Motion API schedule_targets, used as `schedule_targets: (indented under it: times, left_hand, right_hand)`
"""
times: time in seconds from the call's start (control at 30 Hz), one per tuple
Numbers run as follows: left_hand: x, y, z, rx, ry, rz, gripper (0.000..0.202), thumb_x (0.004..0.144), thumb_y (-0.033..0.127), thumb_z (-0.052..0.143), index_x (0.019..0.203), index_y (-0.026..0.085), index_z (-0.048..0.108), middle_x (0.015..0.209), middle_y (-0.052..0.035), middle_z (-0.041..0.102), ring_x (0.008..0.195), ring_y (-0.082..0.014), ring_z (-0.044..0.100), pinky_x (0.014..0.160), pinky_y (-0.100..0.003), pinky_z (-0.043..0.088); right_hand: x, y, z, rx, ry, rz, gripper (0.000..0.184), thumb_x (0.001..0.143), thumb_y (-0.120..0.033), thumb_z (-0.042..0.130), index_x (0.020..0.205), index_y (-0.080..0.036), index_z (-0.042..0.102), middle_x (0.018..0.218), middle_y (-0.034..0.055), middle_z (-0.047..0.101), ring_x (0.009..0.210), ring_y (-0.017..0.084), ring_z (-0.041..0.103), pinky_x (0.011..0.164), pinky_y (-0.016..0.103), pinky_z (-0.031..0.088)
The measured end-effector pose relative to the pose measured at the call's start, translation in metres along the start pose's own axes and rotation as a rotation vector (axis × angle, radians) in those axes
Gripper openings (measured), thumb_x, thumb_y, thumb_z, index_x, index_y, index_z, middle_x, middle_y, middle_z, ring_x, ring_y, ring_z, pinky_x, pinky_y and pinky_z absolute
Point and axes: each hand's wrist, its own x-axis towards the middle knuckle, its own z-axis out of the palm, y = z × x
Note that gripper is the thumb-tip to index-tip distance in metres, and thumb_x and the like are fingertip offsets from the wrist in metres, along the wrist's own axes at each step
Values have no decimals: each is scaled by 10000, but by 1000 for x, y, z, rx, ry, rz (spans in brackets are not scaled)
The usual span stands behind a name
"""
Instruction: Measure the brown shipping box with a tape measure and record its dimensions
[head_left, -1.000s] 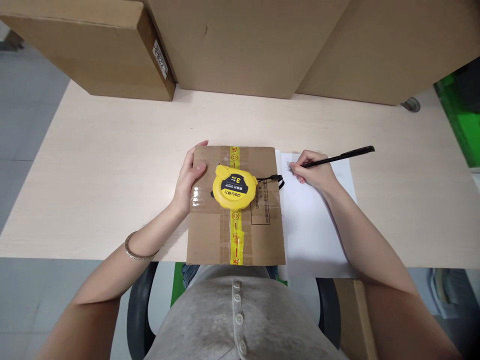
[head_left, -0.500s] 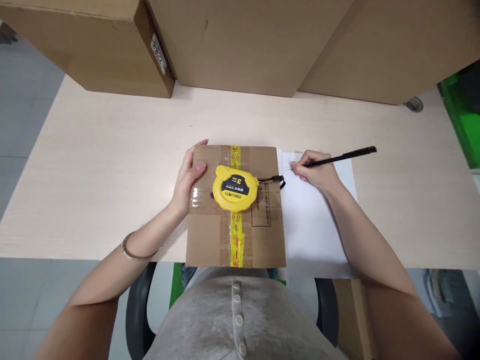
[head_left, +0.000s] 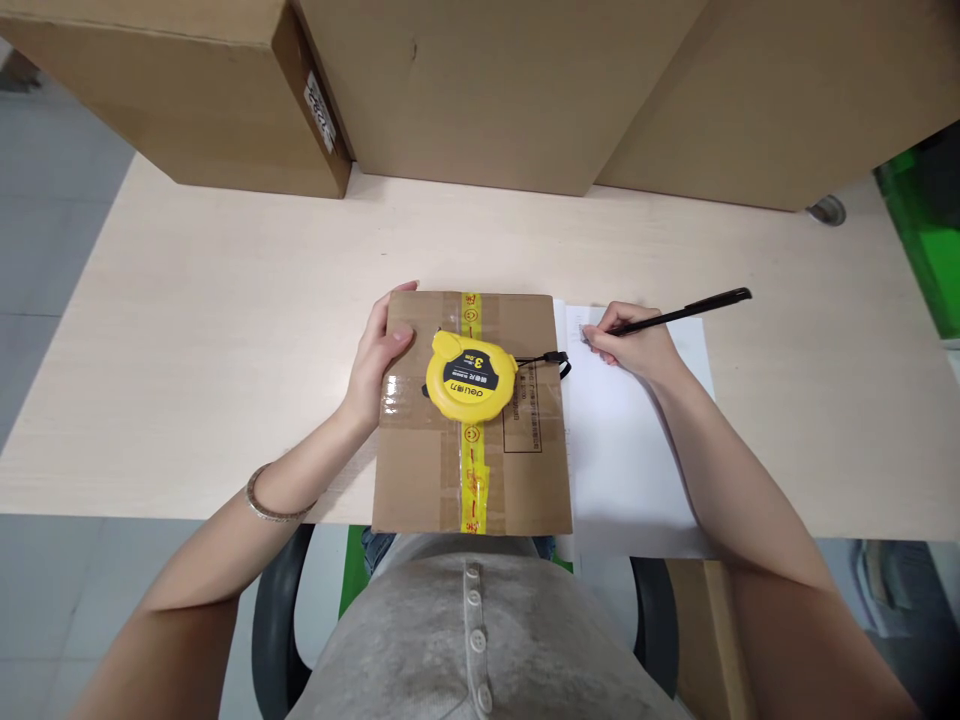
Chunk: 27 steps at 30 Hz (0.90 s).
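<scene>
A small cardboard box (head_left: 420, 470) sealed with yellow tape lies at the near edge of the table. A yellow tape measure (head_left: 471, 375) rests on top of it. My left hand (head_left: 377, 360) grips the box's left side, thumb on the top face. My right hand (head_left: 631, 345) is closed on a black pen (head_left: 686, 311), whose tip touches the upper left corner of a white sheet of paper (head_left: 622, 450) lying just right of the box.
Three large cardboard boxes (head_left: 487, 90) stand along the back of the pale wooden table (head_left: 187, 330). A green object (head_left: 926, 230) sits off the table's right end. A small metal disc (head_left: 827, 209) lies at the back right. My chair shows below.
The pen and my right hand shifted very slightly on the paper. The left hand, box and tape measure stay where they were.
</scene>
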Motion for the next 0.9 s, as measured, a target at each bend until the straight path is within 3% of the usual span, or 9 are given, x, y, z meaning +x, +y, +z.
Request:
schedule_targets:
  times: [0.5,0.7,0.8,0.9]
  left_hand:
    - [2,0,-1,-29,-7,-9,559,859,532,779,1367,318,683,1314,-38,700,1217,-311,667,972,-381,590]
    - [1,2,-1,-34,-9,-16,591,840,555,798,1372,330,672,1357,-38,704,1308,-351,654,1051,-425,583]
    - [3,3,-1,0,-13,-40,673,810,606,821,1400,342,636,1405,-42,685,1381,-389,625,1132,-483,548]
    - [7,3,-2,53,-6,-62,761,798,644,830,1449,338,582,1514,-67,628,1469,-417,564,1218,-543,487]
  right_hand:
    - [2,-4,2,-62,8,48,338,660,-327,783,563,-260,466,428,-46,535,369,101,455,404,241,341]
    - [0,-21,-2,-132,24,82,321,725,-316,701,535,-252,451,435,-50,460,413,98,383,460,264,308]
    - [-7,-37,-4,-407,43,165,419,823,-328,657,493,-251,410,468,-22,416,487,134,410,519,298,307]
    - [-14,-50,2,-890,-78,293,490,943,-405,584,500,-249,448,565,52,544,598,215,547,589,336,358]
